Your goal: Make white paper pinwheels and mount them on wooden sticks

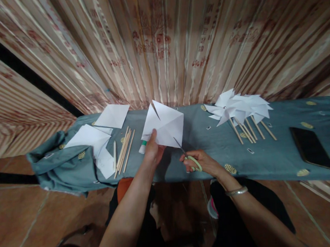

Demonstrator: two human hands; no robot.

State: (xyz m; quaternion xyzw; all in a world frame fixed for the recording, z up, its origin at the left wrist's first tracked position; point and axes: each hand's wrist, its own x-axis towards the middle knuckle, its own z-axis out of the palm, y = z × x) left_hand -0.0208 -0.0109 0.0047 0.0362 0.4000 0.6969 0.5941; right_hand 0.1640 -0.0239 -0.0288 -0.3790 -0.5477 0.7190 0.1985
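My left hand (153, 150) grips a square sheet of white paper (166, 119) by its lower left side, thumb on top. Fold lines cross the sheet, and a slit runs inward from its top corner. My right hand (197, 160) is closed around the light green handles of a pair of scissors (195, 163). Their blades meet the sheet near its lower right corner; one blade lies over the paper. Behind my left hand, partly covered, lies a white tube with a green band (143, 147).
Several wooden sticks (124, 152) and a white pencil-like stick (115, 155) lie left, beside more white sheets (112, 116). Finished paper pinwheels (237, 107) on sticks are at the right, with a dark phone (310, 147) beyond. A grey-green cloth (212, 150) covers the narrow table before a curtain (159, 45).
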